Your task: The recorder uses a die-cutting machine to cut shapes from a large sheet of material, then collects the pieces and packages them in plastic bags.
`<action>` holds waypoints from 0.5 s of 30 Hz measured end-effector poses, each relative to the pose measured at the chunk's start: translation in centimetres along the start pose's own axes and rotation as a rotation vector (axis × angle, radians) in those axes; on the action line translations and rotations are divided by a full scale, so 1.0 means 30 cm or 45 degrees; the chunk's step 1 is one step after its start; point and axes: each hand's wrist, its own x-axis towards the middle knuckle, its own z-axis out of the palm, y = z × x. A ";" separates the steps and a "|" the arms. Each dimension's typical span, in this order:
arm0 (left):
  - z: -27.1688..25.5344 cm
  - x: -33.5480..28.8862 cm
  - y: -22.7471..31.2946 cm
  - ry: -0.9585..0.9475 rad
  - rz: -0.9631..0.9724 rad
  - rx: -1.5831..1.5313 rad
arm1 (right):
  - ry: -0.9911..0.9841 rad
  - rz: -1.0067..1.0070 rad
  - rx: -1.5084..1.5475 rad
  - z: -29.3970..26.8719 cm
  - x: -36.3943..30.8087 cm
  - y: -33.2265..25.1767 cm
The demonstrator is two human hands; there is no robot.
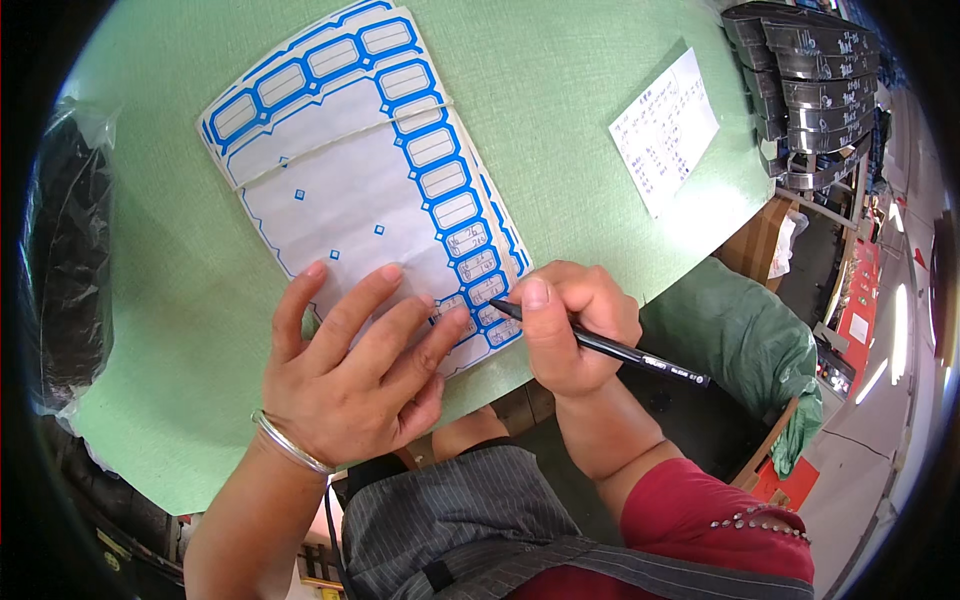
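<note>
A stack of white label sheets (pixel 320 200) with blue-framed labels lies on the green table, a pale band stretched across its upper part. Several labels low on the right column carry handwriting. My left hand (pixel 350 360) rests with spread fingers on the lower part of the sheets, a silver bangle at its wrist. In my right hand (pixel 575 325) is a black pen (pixel 635 353), pinched between thumb and fingers. Its tip meets the right column of labels near the handwritten ones. My left fingers cover some labels beside it.
A handwritten white note (pixel 664 132) lies on the green table (pixel 560 90) to the right. Stacked black pieces (pixel 815 90) with pale markings stand at the far right. A plastic-wrapped black bundle (pixel 72 250) sits at the left edge. Green plastic sheeting (pixel 740 340) hangs beyond the table's right edge.
</note>
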 end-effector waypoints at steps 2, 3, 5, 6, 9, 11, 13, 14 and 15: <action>0.001 -0.002 0.000 -0.002 -0.002 0.013 | 0.067 0.188 0.122 0.005 0.000 -0.013; 0.000 -0.002 -0.001 -0.007 -0.007 0.017 | 0.067 0.189 0.122 0.008 -0.004 -0.009; -0.002 -0.001 -0.002 -0.007 -0.009 0.017 | 0.146 0.264 0.227 0.006 -0.010 0.002; -0.004 -0.003 -0.003 -0.016 -0.009 0.010 | 0.146 0.263 0.224 0.003 -0.006 -0.004; -0.003 -0.007 -0.006 -0.026 -0.014 0.011 | 0.071 0.172 0.110 0.004 0.003 -0.010; -0.003 -0.003 -0.004 -0.021 -0.011 0.009 | 0.013 0.017 -0.033 0.009 0.007 0.004; -0.005 -0.003 -0.003 -0.038 -0.009 0.016 | 0.029 0.015 -0.041 0.013 0.006 0.007; -0.004 -0.004 -0.003 -0.040 -0.011 0.016 | 0.046 0.015 -0.047 0.017 0.005 0.008; -0.003 -0.005 -0.004 -0.032 -0.011 0.016 | 0.044 0.016 -0.046 0.020 0.005 0.009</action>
